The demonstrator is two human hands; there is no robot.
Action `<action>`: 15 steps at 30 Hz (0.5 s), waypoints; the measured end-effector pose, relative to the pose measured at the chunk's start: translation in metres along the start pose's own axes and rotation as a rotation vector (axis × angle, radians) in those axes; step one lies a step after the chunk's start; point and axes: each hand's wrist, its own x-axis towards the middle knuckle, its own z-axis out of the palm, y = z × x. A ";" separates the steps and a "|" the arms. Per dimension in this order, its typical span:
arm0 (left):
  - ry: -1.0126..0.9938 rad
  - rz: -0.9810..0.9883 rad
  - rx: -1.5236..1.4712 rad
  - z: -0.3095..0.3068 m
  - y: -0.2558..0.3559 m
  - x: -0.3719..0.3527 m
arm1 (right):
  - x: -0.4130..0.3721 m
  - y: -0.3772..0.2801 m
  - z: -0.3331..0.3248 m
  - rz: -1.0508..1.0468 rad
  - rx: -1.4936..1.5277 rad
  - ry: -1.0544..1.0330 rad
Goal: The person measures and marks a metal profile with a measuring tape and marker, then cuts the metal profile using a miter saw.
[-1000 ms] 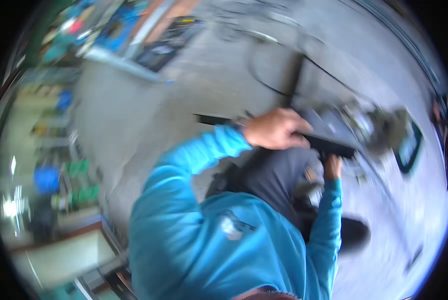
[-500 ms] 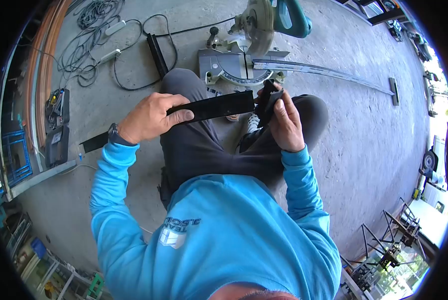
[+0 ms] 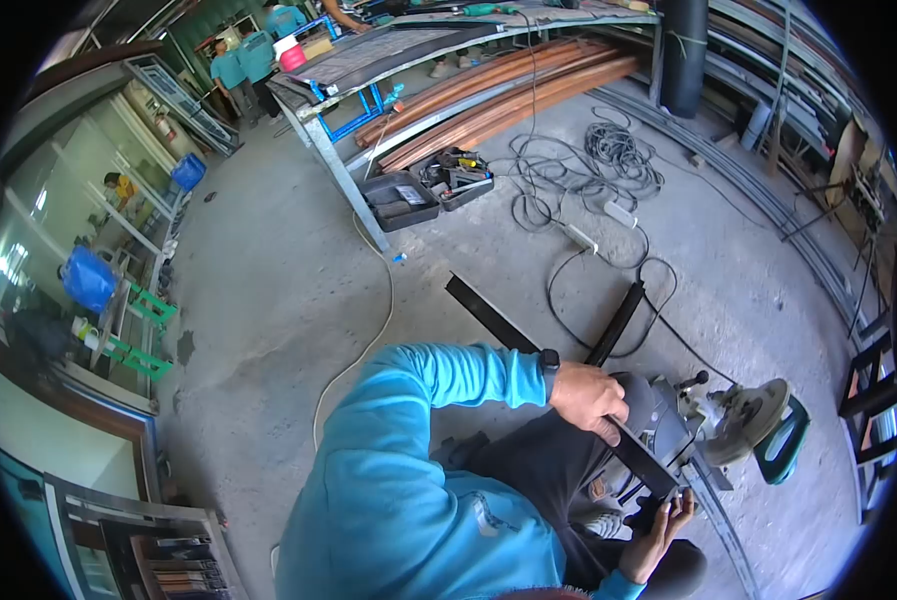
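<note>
My left hand (image 3: 586, 397) is wrapped over a long black metal profile (image 3: 643, 462), which slants across my lap and sticks out past my wrist. Near the profile's lower end, my right hand (image 3: 658, 540) pinches a short black piece (image 3: 646, 513), partly hidden by the fingers and the profile. Just beyond my knees stands a miter saw (image 3: 743, 425) with a green handle. A long grey metal bar (image 3: 723, 525) runs from the saw along the floor. Another black profile (image 3: 618, 322) lies on the floor ahead of my knee.
Coiled cables (image 3: 613, 165) and power strips (image 3: 580, 238) lie on the concrete floor. An open tool case (image 3: 398, 205) sits beside a metal workbench (image 3: 338, 180), with brown bars (image 3: 508, 100) stacked under it. People (image 3: 256, 60) stand at the far left.
My head has turned left, so the workbench and far room come into view and the saw shifts to the lower right. Both hands keep their holds on the black pieces.
</note>
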 end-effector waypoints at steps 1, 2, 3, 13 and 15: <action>0.007 0.012 0.024 0.004 0.000 0.000 | 0.000 -0.002 0.002 -0.029 -0.020 -0.005; 0.013 0.021 0.048 0.005 -0.001 -0.002 | 0.000 -0.005 0.005 -0.059 -0.039 -0.009; 0.017 0.026 0.073 0.006 -0.002 -0.006 | 0.002 -0.001 0.000 -0.038 -0.059 -0.023; -0.008 0.021 0.117 0.002 0.006 -0.017 | -0.004 -0.009 -0.002 -0.146 -0.048 -0.409; -0.069 0.015 0.098 -0.004 0.007 -0.017 | -0.008 -0.021 -0.002 -0.109 -0.188 -0.429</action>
